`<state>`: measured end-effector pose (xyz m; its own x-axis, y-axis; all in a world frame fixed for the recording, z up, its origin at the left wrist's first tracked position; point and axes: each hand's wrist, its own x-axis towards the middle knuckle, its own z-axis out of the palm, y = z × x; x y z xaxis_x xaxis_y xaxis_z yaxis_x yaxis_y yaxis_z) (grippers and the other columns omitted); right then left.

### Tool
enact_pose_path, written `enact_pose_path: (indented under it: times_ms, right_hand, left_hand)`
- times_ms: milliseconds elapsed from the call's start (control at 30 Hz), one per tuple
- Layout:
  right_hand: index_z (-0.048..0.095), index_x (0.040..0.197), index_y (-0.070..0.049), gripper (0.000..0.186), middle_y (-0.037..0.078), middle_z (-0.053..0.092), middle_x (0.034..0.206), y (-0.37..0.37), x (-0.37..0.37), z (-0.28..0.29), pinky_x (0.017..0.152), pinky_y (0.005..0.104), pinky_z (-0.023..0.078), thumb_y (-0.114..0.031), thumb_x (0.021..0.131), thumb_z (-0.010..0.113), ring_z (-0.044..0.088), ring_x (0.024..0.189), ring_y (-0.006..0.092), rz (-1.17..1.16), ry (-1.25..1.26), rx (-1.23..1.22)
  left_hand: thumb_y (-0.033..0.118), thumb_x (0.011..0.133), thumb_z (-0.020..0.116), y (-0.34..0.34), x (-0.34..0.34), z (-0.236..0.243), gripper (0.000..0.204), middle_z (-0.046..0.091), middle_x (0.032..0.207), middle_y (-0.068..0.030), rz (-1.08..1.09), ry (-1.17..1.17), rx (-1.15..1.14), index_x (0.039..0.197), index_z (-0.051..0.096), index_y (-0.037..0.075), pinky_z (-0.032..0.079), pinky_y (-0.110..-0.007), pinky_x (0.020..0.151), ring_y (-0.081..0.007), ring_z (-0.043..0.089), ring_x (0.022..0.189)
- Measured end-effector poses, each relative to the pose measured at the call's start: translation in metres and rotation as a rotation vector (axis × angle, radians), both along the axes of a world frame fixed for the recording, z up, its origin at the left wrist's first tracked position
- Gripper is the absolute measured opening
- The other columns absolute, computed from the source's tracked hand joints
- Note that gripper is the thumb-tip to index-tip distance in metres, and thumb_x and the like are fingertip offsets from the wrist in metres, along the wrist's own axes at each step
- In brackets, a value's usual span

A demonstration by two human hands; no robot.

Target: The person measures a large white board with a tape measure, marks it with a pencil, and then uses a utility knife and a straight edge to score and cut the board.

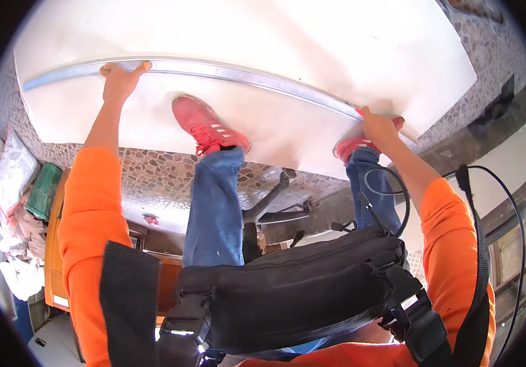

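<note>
A long silvery metal profile (226, 71) lies across a large white sheet (287, 144) on the floor and looks bowed in this wide view. Toward its left end, my left hand (121, 81) holds the profile down, thumb and fingers spread along it. At the right end of the profile my right hand (378, 127) is closed, fingertips against the metal. Something small and red shows at those fingertips; its kind is too small to make out. Both my red shoes (205, 124) rest on the sheet, on the near side of the profile.
Pebble-patterned floor (159, 174) borders the sheet. A dark chair base (269, 199) with casters stands near my legs. At the left are a green mesh roll (42, 191) and plastic bags (15, 171). A black cable (514, 208) loops at the right, beside a black waist bag (287, 293).
</note>
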<state>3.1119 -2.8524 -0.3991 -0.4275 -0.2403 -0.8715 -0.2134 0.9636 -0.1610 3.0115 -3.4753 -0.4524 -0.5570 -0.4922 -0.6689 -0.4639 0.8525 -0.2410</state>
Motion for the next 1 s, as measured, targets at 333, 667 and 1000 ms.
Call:
enact_pose_path:
  times_ms: [333, 667, 1000]
  right_hand:
    - [0.050, 0.109, -0.006, 0.022, 0.018, 0.068, 0.082, -0.049, -0.017, -0.002, 0.066, 0.0493, 0.055, -0.015, 0.090, 0.049, 0.069, 0.078, 0.0363, -0.097, 0.072, -0.165]
    - [0.053, 0.101, 0.001, 0.018, 0.018, 0.070, 0.083, -0.159, -0.047, -0.018, 0.066, 0.0434, 0.056, -0.002, 0.084, 0.057, 0.070, 0.079, 0.0343, -0.158, 0.009, -0.343]
    - [0.053, 0.108, -0.005, 0.021, 0.021, 0.070, 0.084, -0.068, -0.025, -0.037, 0.068, 0.0458, 0.056, -0.015, 0.090, 0.054, 0.070, 0.074, 0.0342, -0.126, -0.140, -0.296]
  left_hand:
    - [0.063, 0.067, 0.077, 0.247, 0.060, 0.034, 0.133, 0.007, 0.155, -0.0333, 0.025, -0.017, 0.157, 0.147, 0.003, -0.014, 0.027, -0.046, 0.115, -0.0421, 0.016, 0.145]
    - [0.069, 0.067, 0.072, 0.278, 0.043, 0.038, 0.134, 0.002, 0.148, -0.0456, -0.050, -0.195, 0.149, 0.137, 0.010, -0.027, 0.048, -0.040, 0.097, -0.0525, 0.000, 0.143]
    - [0.079, 0.065, 0.066, 0.264, 0.056, 0.018, 0.142, 0.003, 0.144, -0.0500, -0.150, -0.177, 0.108, 0.135, 0.009, -0.030, 0.045, -0.044, 0.100, -0.0554, 0.002, 0.141]
